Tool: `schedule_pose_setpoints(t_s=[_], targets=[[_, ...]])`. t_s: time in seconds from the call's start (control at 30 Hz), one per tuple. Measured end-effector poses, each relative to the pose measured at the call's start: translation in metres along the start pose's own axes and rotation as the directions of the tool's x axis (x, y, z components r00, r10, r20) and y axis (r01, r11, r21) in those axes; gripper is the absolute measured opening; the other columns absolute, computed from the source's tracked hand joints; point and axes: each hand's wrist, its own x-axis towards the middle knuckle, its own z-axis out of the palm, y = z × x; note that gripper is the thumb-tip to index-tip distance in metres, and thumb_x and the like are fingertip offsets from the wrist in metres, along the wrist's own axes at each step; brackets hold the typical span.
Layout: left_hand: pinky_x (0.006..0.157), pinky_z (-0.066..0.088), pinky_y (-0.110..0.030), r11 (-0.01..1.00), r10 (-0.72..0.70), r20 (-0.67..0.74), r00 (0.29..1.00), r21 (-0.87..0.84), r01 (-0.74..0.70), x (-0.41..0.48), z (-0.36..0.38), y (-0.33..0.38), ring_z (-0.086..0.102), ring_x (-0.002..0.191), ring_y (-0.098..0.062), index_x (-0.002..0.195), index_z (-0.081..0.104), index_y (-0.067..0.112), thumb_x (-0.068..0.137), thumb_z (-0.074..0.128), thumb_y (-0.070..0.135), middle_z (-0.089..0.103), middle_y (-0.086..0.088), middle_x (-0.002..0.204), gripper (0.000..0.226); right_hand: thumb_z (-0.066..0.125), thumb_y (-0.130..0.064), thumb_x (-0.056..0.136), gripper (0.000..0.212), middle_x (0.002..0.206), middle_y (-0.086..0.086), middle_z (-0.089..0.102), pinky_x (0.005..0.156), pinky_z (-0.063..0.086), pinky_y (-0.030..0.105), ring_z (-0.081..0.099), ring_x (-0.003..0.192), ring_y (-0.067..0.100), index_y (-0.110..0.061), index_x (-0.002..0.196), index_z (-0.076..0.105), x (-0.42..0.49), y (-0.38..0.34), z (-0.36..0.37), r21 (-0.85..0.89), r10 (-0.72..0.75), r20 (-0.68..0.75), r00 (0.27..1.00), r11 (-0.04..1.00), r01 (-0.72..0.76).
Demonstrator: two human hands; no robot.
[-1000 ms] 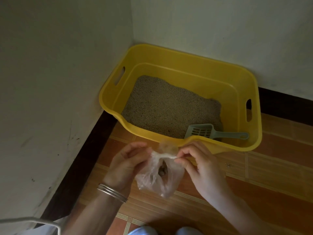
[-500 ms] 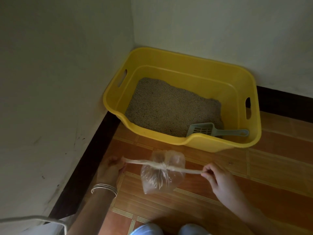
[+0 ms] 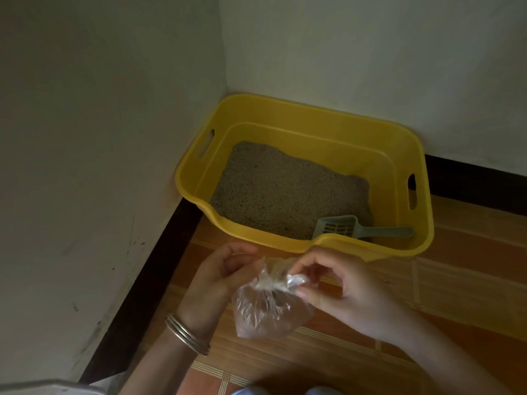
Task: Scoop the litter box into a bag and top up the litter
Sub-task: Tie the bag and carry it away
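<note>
The right hand (image 3: pixel 342 289) is pinching the neck of the bag (image 3: pixel 268 312), before the litter box (image 3: pixel 256 236) in the floor's corner (left hand (image 3: pixel 214 280) curling beside it, grip unclear); I am advising gentle, even pulling.

Floor (image 3: pixel 456 295): orange-brown tiles with pale striped grout bands. Yellow litter box (image 3: pixel 313 115) sits flat on it, tucked into the wall corner, back rim close to the rear wall and left end close to the side wall. Black skirting (image 3: pixel 159 252) runs from the box's left end toward the camera, and another stretch runs right of the box. Tile shows in front of the box and to its right. Grey object (image 3: pixel 42 387) lies well in front-left of the box, only its edge in view, can't ID.
</note>
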Motion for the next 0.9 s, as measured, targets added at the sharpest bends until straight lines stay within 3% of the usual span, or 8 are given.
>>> schedule_pose_setpoints(t_s=[0.13, 0.23, 0.37, 0.5, 0.63, 0.73, 0.83, 0.9], targets=[[0.065, 0.053, -0.019, 1.000, 0.007, 0.079, 0.997, 0.019, -0.009, -0.005, 0.005, 0.006, 0.068, 0.078, -0.013, 0.100, 0.062, 0.014, 0.065, 0.080, 0.014, 0.073, -0.004, 0.085, 0.039, 0.061, -0.016, 0.079, 0.014, 0.089, -0.017, 0.054, 0.078, 0.041, 0.020, 0.053, 0.090, 0.005, -0.030, 0.082, 0.062, 0.011, -0.003, -0.002, -0.181, -0.125, -0.014, 0.992, 0.976, 0.120], [0.065, 0.052, -0.018, 0.998, 0.054, 0.075, 0.996, 0.019, -0.056, -0.006, 0.011, 0.010, 0.069, 0.080, -0.013, 0.103, 0.059, 0.010, 0.061, 0.074, 0.016, 0.074, -0.006, 0.087, 0.045, 0.065, 0.004, 0.076, 0.022, 0.087, -0.013, 0.056, 0.072, 0.042, 0.015, 0.055, 0.084, 0.004, -0.017, 0.080, 0.064, 0.015, 0.000, 0.000, -0.139, -0.152, -0.106, 0.983, 0.981, 0.136], [0.068, 0.053, -0.019, 0.977, 0.195, 0.018, 0.981, 0.082, -0.196, -0.004, 0.017, 0.009, 0.069, 0.078, -0.016, 0.097, 0.058, 0.012, 0.060, 0.074, 0.018, 0.074, -0.006, 0.083, 0.042, 0.076, -0.004, 0.071, 0.030, 0.079, -0.018, 0.060, 0.066, 0.042, 0.012, 0.058, 0.073, 0.006, -0.025, 0.088, 0.061, 0.017, 0.001, 0.007, -0.022, -0.029, -0.174, 0.984, 0.999, 0.026], [0.072, 0.054, -0.021, 0.941, 0.289, 0.048, 0.956, 0.168, -0.293, -0.002, 0.019, 0.011, 0.070, 0.077, -0.016, 0.096, 0.058, 0.015, 0.058, 0.076, 0.023, 0.073, -0.005, 0.079, 0.042, 0.075, -0.005, 0.072, 0.038, 0.082, -0.021, 0.062, 0.068, 0.042, 0.011, 0.060, 0.074, 0.008, -0.029, 0.098, 0.060, 0.018, 0.002, 0.011, -0.012, 0.038, -0.175, 0.984, 0.999, -0.041], [0.079, 0.053, -0.024, 0.904, 0.345, 0.073, 0.936, 0.245, -0.352, -0.002, 0.020, 0.015, 0.070, 0.079, -0.015, 0.094, 0.061, 0.019, 0.057, 0.076, 0.033, 0.074, -0.001, 0.078, 0.042, 0.074, -0.007, 0.075, 0.027, 0.084, -0.014, 0.066, 0.068, 0.042, 0.010, 0.061, 0.079, 0.004, -0.023, 0.094, 0.062, 0.021, 0.001, 0.011, 0.010, 0.018, -0.188, 0.982, 1.000, -0.017], [0.082, 0.051, -0.033, 0.862, 0.356, 0.080, 0.931, 0.356, -0.361, -0.002, 0.018, 0.024, 0.070, 0.079, -0.012, 0.091, 0.063, 0.023, 0.062, 0.079, 0.033, 0.074, 0.004, 0.078, 0.035, 0.072, -0.012, 0.076, 0.020, 0.080, -0.011, 0.062, 0.067, 0.044, 0.020, 0.057, 0.078, 0.009, -0.025, 0.088, 0.064, 0.022, -0.001, 0.007, -0.054, 0.012, -0.200, 0.980, 0.998, -0.023], [0.079, 0.050, -0.018, 0.692, 0.454, 0.094, 0.886, 0.589, -0.417, 0.004, 0.012, 0.040, 0.065, 0.085, 0.000, 0.090, 0.066, 0.029, 0.072, 0.070, 0.046, 0.070, 0.016, 0.085, 0.026, 0.067, -0.013, 0.077, 0.020, 0.080, -0.015, 0.056, 0.067, 0.045, 0.027, 0.054, 0.080, 0.010, -0.031, 0.083, 0.059, 0.026, -0.010, -0.002, -0.150, -0.025, -0.196, 0.980, 0.989, -0.005], [0.081, 0.049, -0.019, 0.446, 0.533, 0.146, 0.833, 0.789, -0.424, 0.010, 0.006, 0.058, 0.062, 0.095, -0.002, 0.099, 0.067, 0.025, 0.079, 0.052, 0.050, 0.067, 0.016, 0.100, 0.035, 0.061, -0.018, 0.078, 0.015, 0.080, -0.018, 0.052, 0.069, 0.042, 0.023, 0.052, 0.082, 0.008, -0.032, 0.082, 0.056, 0.030, -0.020, -0.012, -0.199, -0.055, -0.203, 0.978, 0.980, 0.014]])
